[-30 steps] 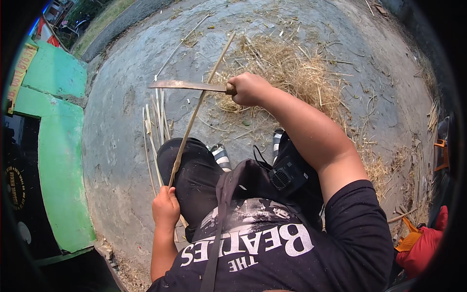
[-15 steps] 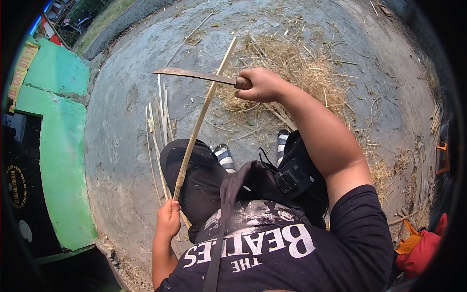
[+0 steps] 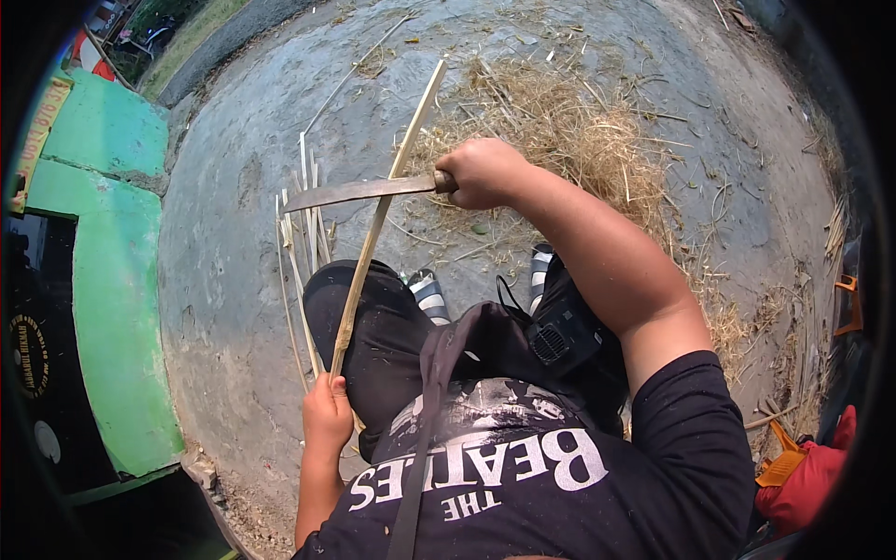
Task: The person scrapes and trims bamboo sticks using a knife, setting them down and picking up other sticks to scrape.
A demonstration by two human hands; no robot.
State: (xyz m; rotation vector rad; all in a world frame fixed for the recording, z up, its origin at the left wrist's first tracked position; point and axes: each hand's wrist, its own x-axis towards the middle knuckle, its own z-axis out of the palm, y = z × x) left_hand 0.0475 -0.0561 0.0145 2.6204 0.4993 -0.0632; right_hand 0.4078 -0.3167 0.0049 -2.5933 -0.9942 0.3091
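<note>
My left hand (image 3: 328,411) is closed round the lower end of a long pale bamboo strip (image 3: 366,252), which slants up and away past my left knee. In my right hand (image 3: 481,175) is the short wooden handle of a machete (image 3: 359,192). The long, slightly curved blade points left and lies across the upper half of the strip. Whether its edge bites into the strip I cannot tell. Several thin split strips (image 3: 297,266) lie on the ground to the left of my left knee.
A heap of straw-like shavings (image 3: 569,131) covers the ground ahead. At the left stands a green wall (image 3: 117,308) with a dark panel. A small black device (image 3: 565,338) hangs at my lap. Red cloth (image 3: 807,485) and an orange-handled tool (image 3: 782,457) lie at the lower right.
My right hand has come down and a little left, bringing the machete blade lower along the bamboo strip. The strip's top has tilted slightly left; my left hand keeps its grip.
</note>
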